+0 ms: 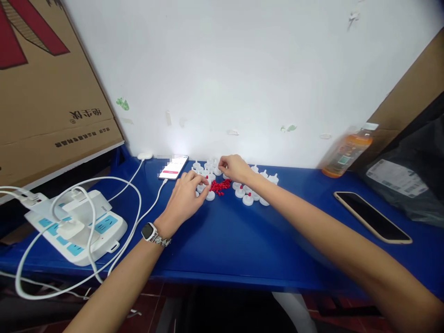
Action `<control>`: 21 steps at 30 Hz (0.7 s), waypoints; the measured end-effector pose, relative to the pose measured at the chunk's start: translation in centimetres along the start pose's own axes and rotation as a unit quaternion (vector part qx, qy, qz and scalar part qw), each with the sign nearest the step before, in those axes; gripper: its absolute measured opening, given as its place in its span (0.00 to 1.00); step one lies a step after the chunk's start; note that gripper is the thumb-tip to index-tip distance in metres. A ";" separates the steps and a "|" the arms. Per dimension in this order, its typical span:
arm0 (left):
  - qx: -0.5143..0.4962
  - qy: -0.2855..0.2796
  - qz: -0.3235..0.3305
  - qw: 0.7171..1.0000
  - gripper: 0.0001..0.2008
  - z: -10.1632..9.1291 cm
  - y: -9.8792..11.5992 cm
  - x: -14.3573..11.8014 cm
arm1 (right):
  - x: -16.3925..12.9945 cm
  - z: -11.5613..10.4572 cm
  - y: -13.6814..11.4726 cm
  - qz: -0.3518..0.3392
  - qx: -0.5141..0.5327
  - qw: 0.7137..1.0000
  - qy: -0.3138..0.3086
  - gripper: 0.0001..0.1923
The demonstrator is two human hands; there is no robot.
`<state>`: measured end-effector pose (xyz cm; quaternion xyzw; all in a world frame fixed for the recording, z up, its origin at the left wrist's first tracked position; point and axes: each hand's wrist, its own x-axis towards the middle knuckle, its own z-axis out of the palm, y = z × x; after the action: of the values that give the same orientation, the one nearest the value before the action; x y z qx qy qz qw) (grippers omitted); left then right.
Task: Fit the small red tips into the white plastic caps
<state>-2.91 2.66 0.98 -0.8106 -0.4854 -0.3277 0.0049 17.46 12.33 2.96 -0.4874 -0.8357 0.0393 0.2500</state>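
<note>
My left hand [187, 192] is curled over the left group of white nozzle caps [210, 196], its thumb and fingers close together. What lies between them, if anything, is too small to make out. Reaching to the back of the group, my right hand [236, 167] has its fingertips pinched at a white spouted cap [217, 171]. Between the hands lies a loose pile of small red tips [220, 186]. Under my right forearm sit more white caps [247, 200], some with a red tip on the spout; the forearm hides part of this group.
On the blue table [222, 245], a white power strip [83, 231] with looping cables fills the left. A lit phone [174, 167] lies behind my left hand. At right are an orange drink bottle [348, 152], a dark phone [373, 217] and a dark plastic parcel [409, 175].
</note>
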 end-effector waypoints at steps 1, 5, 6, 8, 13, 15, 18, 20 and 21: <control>0.001 -0.002 0.001 1.000 0.09 0.0 0.0 0.0 | 0.1 0.1 0.1 -0.004 -0.013 1.000 -0.011 0.08; -0.002 -0.010 -0.007 1.000 0.09 0.0 0.0 0.0 | 0.5 -0.1 0.3 -0.009 -0.051 0.996 -0.066 0.08; 0.000 -0.012 -0.011 1.000 0.09 0.0 -0.1 0.0 | 0.6 -0.2 0.2 -0.008 -0.062 0.995 -0.074 0.08; 0.006 -0.015 -0.020 1.000 0.09 0.0 -0.1 0.0 | 1.0 -0.2 -0.2 -0.013 -0.087 0.993 -0.076 0.12; 0.019 0.006 -0.035 0.999 0.08 0.1 -0.3 0.0 | 1.6 0.6 -1.1 -0.038 -0.107 0.990 -0.085 0.13; 0.017 0.015 -0.034 0.999 0.08 0.0 -0.4 0.0 | 1.5 0.9 -1.2 -0.029 -0.091 0.992 -0.081 0.11; 0.011 0.023 -0.030 0.999 0.08 -0.2 -0.2 0.0 | 0.8 0.5 -1.3 -0.009 -0.042 0.998 -0.036 0.10; 0.000 0.034 -0.025 0.999 0.09 -0.2 0.0 0.0 | -0.3 -0.2 -1.8 0.001 0.002 1.000 0.011 0.09; -0.006 0.039 -0.021 0.999 0.11 -0.2 0.2 0.0 | -1.0 -0.7 -2.1 0.003 0.031 0.999 0.030 0.09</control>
<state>-2.89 2.44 1.22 -0.7866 -0.5000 -0.3620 0.0125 16.49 10.24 3.81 -0.4832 -0.8246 0.0510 0.2898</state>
